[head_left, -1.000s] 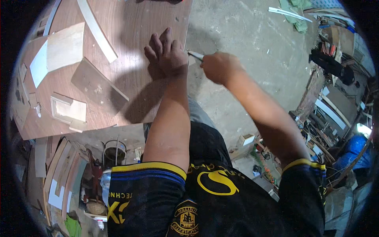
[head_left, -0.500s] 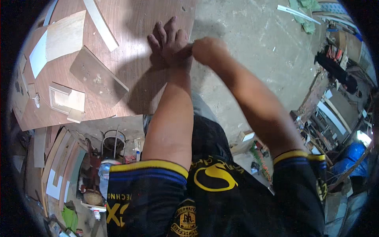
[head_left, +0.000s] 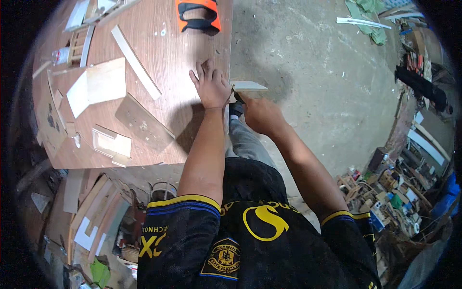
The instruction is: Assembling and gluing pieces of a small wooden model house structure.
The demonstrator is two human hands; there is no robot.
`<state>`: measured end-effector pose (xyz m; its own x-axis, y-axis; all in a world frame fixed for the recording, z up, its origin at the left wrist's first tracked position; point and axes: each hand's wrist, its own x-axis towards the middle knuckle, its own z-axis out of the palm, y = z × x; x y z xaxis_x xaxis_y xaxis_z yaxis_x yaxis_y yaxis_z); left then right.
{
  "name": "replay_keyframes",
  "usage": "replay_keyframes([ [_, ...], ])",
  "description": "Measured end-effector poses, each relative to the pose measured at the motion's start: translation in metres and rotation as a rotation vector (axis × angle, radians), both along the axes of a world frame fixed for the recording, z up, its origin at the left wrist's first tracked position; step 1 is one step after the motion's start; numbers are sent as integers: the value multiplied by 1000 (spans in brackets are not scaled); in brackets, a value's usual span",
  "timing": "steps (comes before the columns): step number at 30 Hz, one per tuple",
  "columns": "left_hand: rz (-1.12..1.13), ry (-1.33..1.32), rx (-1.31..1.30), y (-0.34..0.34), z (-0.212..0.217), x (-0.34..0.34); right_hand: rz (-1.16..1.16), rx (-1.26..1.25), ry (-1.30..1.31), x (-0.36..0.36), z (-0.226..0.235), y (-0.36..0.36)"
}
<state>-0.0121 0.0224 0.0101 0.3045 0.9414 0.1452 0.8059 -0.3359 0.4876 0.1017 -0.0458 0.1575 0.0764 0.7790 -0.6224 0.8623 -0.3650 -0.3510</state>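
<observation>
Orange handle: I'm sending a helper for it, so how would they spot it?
Find the big brown table. Near its right edge, beyond the left hand, lies the handle. Unlike the pale strip nearby, it's bright orange and black.

Far L-ctr: orange-&-blk loop-shaped handle [head_left: 198, 24]. L side: long narrow pale wood strip [head_left: 136, 62], rect. pale wood panel [head_left: 107, 79], flat brown rect. board w/ pale spots [head_left: 144, 124], small pale box-like wood piece [head_left: 113, 140]. Far R: crumpled lt-green sheet [head_left: 365, 11] w/ thin wht strips [head_left: 356, 21] across it; long blk bundle [head_left: 420, 88] nearer. Near R: mixed-colour scrap heap [head_left: 385, 192]. Near L: bright-green crumpled cloth [head_left: 100, 273].
</observation>
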Motion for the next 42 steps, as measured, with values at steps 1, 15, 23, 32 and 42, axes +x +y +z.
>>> replay_keyframes([
  [1, -16, 43, -79, 1, 1, 1, -6, -65, -7, 1, 3, 0],
  [15, -20, -12, 67, 2, 0, 11, -981, -270, 262, 112, -126, -155],
  [23, -23, 32, 108, -1, -5, 13, -1188, -507, 417, 98, -150, -294],
  [32, -31, 1, 198, -1, -6, 15, -1188, -377, 547, 108, -139, -265],
  [42, 10, 164, 130, -10, -2, 15, -1215, -395, 438, 129, -156, -306],
])
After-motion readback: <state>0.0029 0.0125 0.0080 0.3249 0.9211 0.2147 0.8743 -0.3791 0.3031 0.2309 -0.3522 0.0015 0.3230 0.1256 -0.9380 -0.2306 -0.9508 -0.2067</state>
